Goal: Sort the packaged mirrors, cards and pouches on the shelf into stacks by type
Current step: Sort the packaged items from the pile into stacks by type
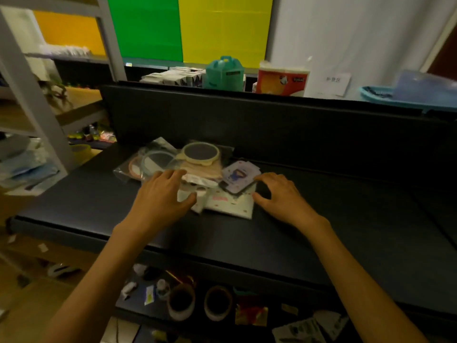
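Neither grip is holding anything: your left hand (pixel 162 194) is resting flat on the pile mid-shelf (pixel 321 231), your right hand (pixel 280 195) hovering open beside it. Mirrors (pixel 200 154) look rigid, breakable, slippery-bagged; pouches (pixel 231 204) soft; cards (pixel 238 177) thin — lift by edges.

A dark shelf (pixel 321 219) bears overlapping packaged mirrors (pixel 200 154), a card (pixel 238 177) and pouches (pixel 230 204).

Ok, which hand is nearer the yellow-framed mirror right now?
Left. The left hand lies just below and left of the yellow-framed mirror, fingertips on the packets beside it. The right hand sits further off, lower right, by the purple card.
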Tool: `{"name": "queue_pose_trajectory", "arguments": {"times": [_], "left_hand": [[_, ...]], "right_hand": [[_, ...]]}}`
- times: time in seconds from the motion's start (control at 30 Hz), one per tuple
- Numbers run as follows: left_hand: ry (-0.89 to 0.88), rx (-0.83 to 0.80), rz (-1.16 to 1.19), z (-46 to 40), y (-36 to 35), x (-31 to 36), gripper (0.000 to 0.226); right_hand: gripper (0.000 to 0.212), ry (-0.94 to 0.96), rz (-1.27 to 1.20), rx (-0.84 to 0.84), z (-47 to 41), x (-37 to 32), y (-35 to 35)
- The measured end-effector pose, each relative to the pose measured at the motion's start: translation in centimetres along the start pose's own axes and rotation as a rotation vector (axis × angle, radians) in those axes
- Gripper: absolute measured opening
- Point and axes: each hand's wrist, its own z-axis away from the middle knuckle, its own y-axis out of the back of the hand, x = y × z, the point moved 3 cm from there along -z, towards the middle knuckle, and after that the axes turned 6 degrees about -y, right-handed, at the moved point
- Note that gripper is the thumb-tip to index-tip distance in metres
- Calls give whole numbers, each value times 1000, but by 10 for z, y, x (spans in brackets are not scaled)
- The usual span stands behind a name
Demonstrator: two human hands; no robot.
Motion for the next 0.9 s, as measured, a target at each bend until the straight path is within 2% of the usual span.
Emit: {"name": "queue_pose_trajectory", "arguments": {"times": [0.23, 0.43, 0.67, 0.77, 0.9], "left_hand": [[-154, -49, 52, -47, 7, -66, 66], [-212, -121, 116, -87, -6, -85, 70], [-145, -239, 131, -131, -24, -80, 79], [-121, -236, 133, -144, -29, -81, 91], [-106, -249, 196, -156, -40, -86, 99]], "right_hand": [[51, -277, -39, 68, -13, -43, -20], [61, -473, -42, 149, -22, -45, -33], [87, -642, -38, 166, -47, -48, -44], [102, -688, -8, 149, -57, -49, -48], [94, -682, -22, 144, -57, -40, -44]]}}
